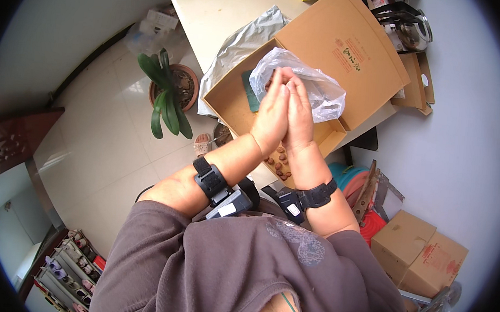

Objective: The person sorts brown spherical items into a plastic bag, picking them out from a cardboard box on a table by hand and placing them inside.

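Observation:
My left hand (270,119) and my right hand (300,118) meet palm against palm, fingers pointing away from me. Whether anything lies between the palms is hidden. Beneath the fingers is a thin translucent plastic bag (325,98), with something brown partly showing beside my left fingers. The bag rests over an open cardboard box (232,98), its lid (323,35) folded back. Several brown nuts (279,157) lie in the box's near end, below my wrists. A dark green flat thing (251,94) sits in the box, partly covered by the bag.
A grey plastic sheet (245,42) lies on the pale table (195,4) beside the box. Left of it, a potted plant (171,102) stands on the tiled floor. A glass pot (415,32) is at the upper right. Closed cartons (417,254) are stacked lower right.

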{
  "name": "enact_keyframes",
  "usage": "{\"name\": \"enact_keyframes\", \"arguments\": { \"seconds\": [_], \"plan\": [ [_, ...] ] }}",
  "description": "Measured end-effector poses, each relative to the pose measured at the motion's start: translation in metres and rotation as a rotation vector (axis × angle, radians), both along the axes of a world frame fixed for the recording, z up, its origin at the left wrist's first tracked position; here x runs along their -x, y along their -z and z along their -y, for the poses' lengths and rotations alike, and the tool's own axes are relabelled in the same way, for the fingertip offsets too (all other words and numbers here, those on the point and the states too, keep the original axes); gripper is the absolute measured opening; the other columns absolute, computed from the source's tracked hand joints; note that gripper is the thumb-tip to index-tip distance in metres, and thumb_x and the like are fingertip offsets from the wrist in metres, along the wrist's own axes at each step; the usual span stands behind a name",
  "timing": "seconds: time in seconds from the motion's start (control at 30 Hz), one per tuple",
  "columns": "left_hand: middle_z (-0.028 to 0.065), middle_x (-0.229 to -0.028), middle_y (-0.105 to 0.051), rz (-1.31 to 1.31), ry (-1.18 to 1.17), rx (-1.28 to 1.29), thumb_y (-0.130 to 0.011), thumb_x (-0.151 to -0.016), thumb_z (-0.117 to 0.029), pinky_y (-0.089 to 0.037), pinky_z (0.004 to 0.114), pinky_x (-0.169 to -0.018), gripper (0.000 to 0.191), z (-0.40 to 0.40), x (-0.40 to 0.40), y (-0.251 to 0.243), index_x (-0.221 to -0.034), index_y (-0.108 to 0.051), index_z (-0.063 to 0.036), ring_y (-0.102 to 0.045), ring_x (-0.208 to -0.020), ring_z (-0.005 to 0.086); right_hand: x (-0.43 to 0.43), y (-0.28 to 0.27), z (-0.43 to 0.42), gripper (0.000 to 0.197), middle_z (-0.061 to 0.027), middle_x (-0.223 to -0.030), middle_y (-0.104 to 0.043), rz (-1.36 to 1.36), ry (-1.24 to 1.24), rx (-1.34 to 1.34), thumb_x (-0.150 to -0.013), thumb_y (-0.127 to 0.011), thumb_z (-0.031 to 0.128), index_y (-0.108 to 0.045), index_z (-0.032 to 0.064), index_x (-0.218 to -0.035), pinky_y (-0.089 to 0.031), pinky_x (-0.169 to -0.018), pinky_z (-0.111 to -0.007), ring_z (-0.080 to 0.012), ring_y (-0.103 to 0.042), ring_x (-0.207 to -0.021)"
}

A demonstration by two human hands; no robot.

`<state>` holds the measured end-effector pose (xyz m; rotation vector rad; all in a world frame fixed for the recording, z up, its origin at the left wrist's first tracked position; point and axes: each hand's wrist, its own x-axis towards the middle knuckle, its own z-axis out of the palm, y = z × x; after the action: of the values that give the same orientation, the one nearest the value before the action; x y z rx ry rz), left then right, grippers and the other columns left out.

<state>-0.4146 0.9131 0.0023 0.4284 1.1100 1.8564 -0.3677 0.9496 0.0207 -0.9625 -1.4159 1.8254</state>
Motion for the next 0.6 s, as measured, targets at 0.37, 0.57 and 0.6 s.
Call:
{"name": "enact_keyframes", "arguments": {
  "seconds": [0.37,0.57,0.6],
  "plan": [
    [0.0098,-0.132,-0.023,0.450,-0.085,0.078,-0.027,-0.090,-0.030,-0.018,0.026,-0.099,0.050,0.000,0.007,-0.030,-0.130,-0.014,-0.0038,-0.021,-0.122,0.0177,-0.001,0.007,0.017,0.030,-0.0117,-0.114,-0.047,-0.065,-0.019,0.034,-0.088,-0.037,0.015,-0.045,-0.0019,-0.111,-0.028,-0.093,-0.027,-0.0176,-0.041,-0.108],
    [0.0090,-0.131,-0.026,0.397,0.016,-0.029,-0.031,-0.089,-0.028,-0.022,0.026,-0.097,0.046,0.006,-0.002,-0.004,-0.127,-0.023,-0.0045,-0.025,-0.120,0.0173,0.001,0.009,0.001,0.033,-0.0137,-0.116,-0.045,0.110,-0.044,-0.054,-0.089,-0.034,0.018,-0.044,-0.0022,-0.112,-0.027,-0.094,-0.027,-0.0199,-0.038,-0.112],
    [0.0096,-0.128,-0.029,0.501,0.014,0.003,-0.030,-0.089,-0.028,-0.023,0.026,-0.096,0.045,0.004,0.004,-0.010,-0.127,-0.025,-0.0040,-0.028,-0.118,0.0183,0.000,0.010,0.006,0.033,-0.0136,-0.117,-0.044,0.075,-0.060,-0.125,-0.088,-0.033,0.018,-0.045,-0.0022,-0.112,-0.027,-0.094,-0.027,-0.0196,-0.037,-0.112]
  ]
}}
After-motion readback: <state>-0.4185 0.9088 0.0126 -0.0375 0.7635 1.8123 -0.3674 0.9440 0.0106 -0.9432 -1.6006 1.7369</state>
